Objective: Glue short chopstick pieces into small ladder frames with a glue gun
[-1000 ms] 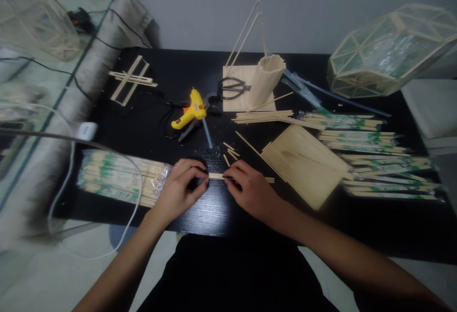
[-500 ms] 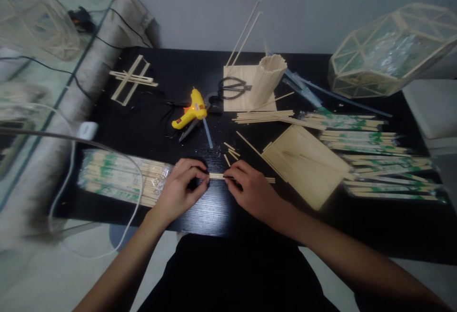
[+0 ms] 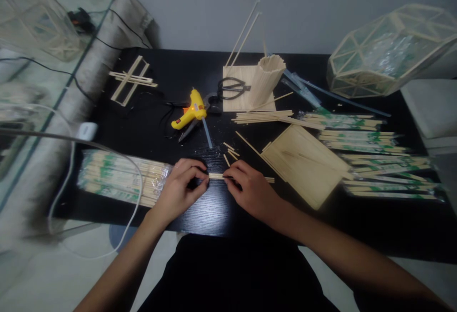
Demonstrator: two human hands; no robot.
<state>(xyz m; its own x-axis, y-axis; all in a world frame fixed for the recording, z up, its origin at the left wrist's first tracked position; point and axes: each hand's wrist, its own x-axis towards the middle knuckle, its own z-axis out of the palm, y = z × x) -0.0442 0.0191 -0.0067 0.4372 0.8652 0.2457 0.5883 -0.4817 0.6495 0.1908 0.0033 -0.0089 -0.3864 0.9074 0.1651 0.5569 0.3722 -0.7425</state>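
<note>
Between my two hands lie thin wooden sticks point(image 3: 215, 176), side by side just above the black table. My left hand point(image 3: 185, 181) pinches their left end between thumb and fingertips. Farther along, my right hand point(image 3: 248, 186) grips the same sticks, whose right ends stick out beyond it. Several short cut pieces point(image 3: 231, 150) lie just above my right hand. A yellow glue gun point(image 3: 193, 109) with a clear glue stick in its back rests beyond my hands, on or beside a dark tool that it partly covers.
Packaged sticks lie left point(image 3: 114, 174) and right point(image 3: 389, 174). A wooden panel point(image 3: 307, 166) is right of my hands. Behind stand a stick cylinder point(image 3: 267, 81) on a square base and black-handled scissors point(image 3: 232, 88). A crossed stick frame point(image 3: 132, 81) sits far left; a white cable point(image 3: 141, 178) crosses the left packs.
</note>
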